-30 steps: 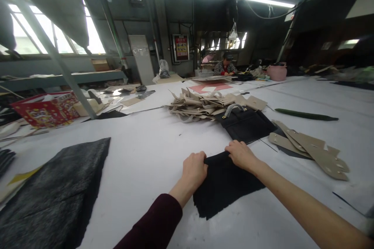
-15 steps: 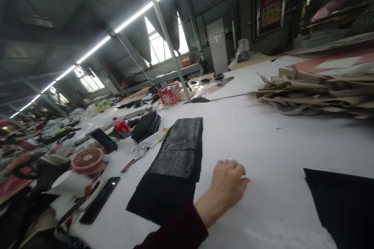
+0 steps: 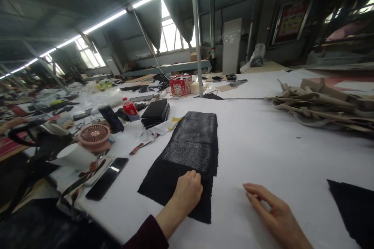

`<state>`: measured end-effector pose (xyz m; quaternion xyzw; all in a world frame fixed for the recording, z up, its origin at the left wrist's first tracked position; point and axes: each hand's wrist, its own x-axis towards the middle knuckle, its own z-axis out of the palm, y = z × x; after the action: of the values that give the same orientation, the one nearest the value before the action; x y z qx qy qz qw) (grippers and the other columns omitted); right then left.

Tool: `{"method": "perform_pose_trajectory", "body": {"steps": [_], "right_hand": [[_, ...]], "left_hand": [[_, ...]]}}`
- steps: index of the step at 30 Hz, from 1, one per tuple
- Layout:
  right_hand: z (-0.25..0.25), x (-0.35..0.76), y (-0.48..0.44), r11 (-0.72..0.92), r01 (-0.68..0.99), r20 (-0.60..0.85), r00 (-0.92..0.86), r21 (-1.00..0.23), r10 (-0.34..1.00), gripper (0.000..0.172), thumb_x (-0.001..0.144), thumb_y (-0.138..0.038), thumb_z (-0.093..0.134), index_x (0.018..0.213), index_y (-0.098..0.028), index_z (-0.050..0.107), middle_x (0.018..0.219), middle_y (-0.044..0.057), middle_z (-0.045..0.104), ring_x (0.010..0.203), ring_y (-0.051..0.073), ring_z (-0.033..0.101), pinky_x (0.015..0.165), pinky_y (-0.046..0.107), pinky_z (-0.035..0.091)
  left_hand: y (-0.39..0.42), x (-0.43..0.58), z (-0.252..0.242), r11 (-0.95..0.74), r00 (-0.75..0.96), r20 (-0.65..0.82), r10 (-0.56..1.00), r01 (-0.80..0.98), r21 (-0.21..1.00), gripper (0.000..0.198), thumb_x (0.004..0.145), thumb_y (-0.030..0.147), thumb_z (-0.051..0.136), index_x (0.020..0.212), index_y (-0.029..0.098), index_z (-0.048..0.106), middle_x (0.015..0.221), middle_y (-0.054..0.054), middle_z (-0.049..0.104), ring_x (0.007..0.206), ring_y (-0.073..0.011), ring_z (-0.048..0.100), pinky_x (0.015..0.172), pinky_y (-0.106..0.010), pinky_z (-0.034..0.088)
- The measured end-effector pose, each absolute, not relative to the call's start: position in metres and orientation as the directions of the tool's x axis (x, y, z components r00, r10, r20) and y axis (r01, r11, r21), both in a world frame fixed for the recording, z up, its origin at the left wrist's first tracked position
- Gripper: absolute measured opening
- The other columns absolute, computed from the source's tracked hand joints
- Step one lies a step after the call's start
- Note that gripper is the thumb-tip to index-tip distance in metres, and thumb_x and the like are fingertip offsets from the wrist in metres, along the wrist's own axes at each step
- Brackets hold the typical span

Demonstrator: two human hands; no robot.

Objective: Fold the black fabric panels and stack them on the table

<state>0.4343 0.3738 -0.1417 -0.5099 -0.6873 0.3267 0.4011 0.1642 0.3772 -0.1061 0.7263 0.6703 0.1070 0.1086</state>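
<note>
Left hand (image 3: 187, 192): fingers curled down, fingertips on the stack of black cloth (image 3: 189, 151); whether they pinch a layer cannot be told, as the knuckles hide them. Right hand (image 3: 276, 213): holds nothing, fingers loosely bent, a narrow gap between thumb and forefinger, above the counter (image 3: 251, 148). Markings: the red box (image 3: 180, 85), the bottle label (image 3: 130, 108) and the wall poster (image 3: 292, 21) appear printed, but too small or blurred to read. Cloth position: beneath and beyond the left hand, left of and apart from the right.
</note>
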Motion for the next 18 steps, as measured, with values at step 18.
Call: {"method": "perform_pose_trajectory", "body": {"steps": [18], "right_hand": [[-0.136, 0.3, 0.396, 0.589, 0.704, 0.299, -0.508, -0.396, 0.808, 0.023, 0.098, -0.021, 0.043, 0.088, -0.022, 0.064, 0.103, 0.005, 0.066, 0.091, 0.023, 0.056, 0.08, 0.039, 0.042]], "left_hand": [[0.381, 0.03, -0.091, 0.026, -0.278, -0.062, 0.959, -0.131, 0.991, 0.014, 0.082, 0.027, 0.058, 0.081, 0.015, 0.066, 0.071, -0.004, 0.065, 0.067, -0.0166, 0.064, 0.067, -0.028, 0.054]]}}
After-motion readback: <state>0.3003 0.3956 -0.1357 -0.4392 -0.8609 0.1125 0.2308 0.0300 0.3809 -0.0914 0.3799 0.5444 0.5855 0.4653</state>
